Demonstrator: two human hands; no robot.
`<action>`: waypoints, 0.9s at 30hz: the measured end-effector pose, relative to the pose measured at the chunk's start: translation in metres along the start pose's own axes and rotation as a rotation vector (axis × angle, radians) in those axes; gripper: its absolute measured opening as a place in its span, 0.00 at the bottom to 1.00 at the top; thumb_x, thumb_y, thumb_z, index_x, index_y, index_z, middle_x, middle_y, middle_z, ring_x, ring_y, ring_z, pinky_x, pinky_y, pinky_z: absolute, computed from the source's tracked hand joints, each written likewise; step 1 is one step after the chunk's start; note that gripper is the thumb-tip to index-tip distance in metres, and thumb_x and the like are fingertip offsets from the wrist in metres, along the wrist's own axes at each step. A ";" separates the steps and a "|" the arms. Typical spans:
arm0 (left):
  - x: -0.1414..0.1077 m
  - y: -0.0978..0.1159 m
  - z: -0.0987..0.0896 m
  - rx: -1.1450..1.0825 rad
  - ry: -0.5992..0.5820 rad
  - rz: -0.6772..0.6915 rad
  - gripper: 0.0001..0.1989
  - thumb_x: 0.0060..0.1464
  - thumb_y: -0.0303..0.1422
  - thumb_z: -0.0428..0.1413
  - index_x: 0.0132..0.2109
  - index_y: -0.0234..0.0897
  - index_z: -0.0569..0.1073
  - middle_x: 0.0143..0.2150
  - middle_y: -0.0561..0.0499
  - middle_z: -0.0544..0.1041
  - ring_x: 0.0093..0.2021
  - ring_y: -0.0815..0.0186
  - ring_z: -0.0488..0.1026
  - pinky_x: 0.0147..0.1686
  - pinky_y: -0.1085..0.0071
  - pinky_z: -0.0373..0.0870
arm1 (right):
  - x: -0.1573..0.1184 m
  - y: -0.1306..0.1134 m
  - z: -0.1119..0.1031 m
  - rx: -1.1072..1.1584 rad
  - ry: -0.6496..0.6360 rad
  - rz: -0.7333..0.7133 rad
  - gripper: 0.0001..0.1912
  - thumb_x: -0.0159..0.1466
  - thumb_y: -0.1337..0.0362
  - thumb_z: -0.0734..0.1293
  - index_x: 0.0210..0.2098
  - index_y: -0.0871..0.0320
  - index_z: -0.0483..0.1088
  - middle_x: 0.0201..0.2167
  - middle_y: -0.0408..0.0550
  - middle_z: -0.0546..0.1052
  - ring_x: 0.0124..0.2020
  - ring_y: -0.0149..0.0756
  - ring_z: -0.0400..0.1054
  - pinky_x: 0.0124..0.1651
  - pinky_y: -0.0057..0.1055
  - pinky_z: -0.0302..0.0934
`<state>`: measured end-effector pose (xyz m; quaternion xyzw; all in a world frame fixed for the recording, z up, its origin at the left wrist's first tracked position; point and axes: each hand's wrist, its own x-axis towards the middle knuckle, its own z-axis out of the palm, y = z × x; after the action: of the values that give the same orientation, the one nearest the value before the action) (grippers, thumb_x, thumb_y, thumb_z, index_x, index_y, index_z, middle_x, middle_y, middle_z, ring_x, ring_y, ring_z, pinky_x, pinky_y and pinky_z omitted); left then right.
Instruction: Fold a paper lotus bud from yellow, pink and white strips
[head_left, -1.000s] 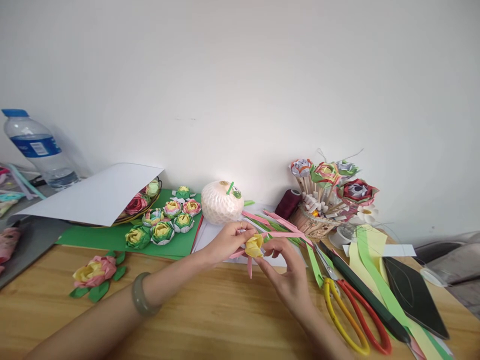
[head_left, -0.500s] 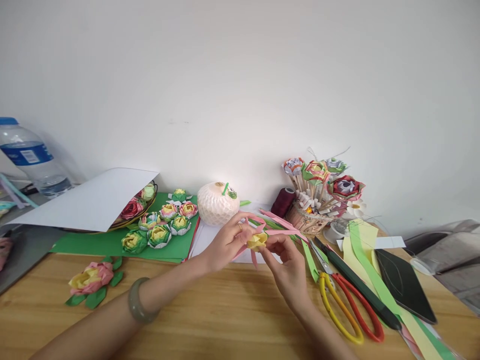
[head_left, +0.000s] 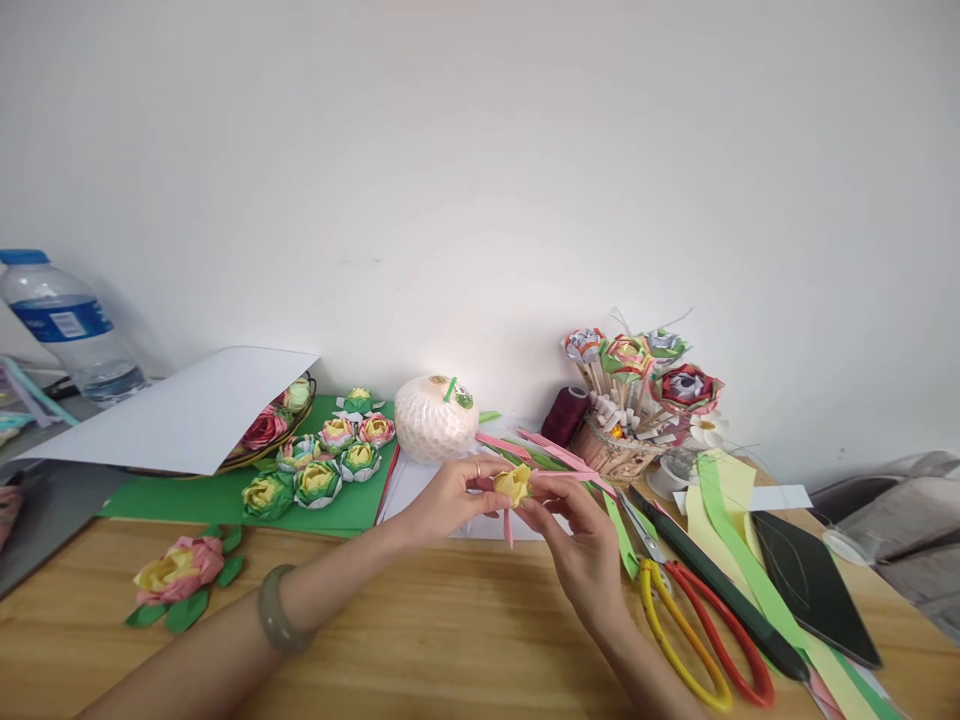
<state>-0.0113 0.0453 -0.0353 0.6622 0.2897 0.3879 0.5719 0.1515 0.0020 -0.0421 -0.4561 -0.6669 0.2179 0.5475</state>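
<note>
Between my two hands is a small yellow paper flower (head_left: 513,486), held above the table's far part. The fingers of my left hand (head_left: 457,497) pinch its left side. On the right side, my right hand (head_left: 574,520) grips it between thumb and fingers. A pink paper strip (head_left: 508,528) hangs below the flower. Behind my right hand, more pink strips (head_left: 559,450) lie with green ones. A pink and yellow paper flower (head_left: 178,572) with green leaves rests on the table at the left.
Scissors (head_left: 694,620), a dark-handled cutter (head_left: 727,580) and a black flat object (head_left: 814,585) lie at the right. Behind stand a flower basket (head_left: 619,450), thread spool (head_left: 565,414) and white round lamp (head_left: 435,418). Small flowers sit on green paper (head_left: 180,500); a bottle (head_left: 67,330) stands left.
The pink strip looped above the yellow flower between my fingers no longer shows there, and the flower's top is more exposed. My left fingers have lowered slightly. The whole view has shifted a little.
</note>
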 end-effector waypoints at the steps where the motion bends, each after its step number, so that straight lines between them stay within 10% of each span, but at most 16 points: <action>1: 0.000 0.001 -0.001 0.008 -0.021 0.010 0.14 0.47 0.34 0.57 0.41 0.34 0.75 0.44 0.46 0.72 0.39 0.64 0.68 0.36 0.70 0.69 | 0.001 0.000 -0.001 -0.042 0.007 -0.036 0.08 0.57 0.64 0.66 0.38 0.54 0.70 0.29 0.45 0.71 0.29 0.33 0.66 0.30 0.30 0.64; 27: -0.002 0.002 0.001 0.026 0.062 0.037 0.10 0.41 0.28 0.59 0.35 0.34 0.71 0.33 0.52 0.70 0.34 0.68 0.65 0.35 0.74 0.62 | 0.000 -0.001 -0.004 -0.160 -0.085 -0.213 0.04 0.60 0.69 0.62 0.32 0.55 0.67 0.32 0.48 0.73 0.37 0.37 0.67 0.39 0.35 0.63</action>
<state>-0.0117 0.0425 -0.0339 0.6625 0.3001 0.4151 0.5466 0.1543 0.0009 -0.0397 -0.4151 -0.7493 0.1237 0.5008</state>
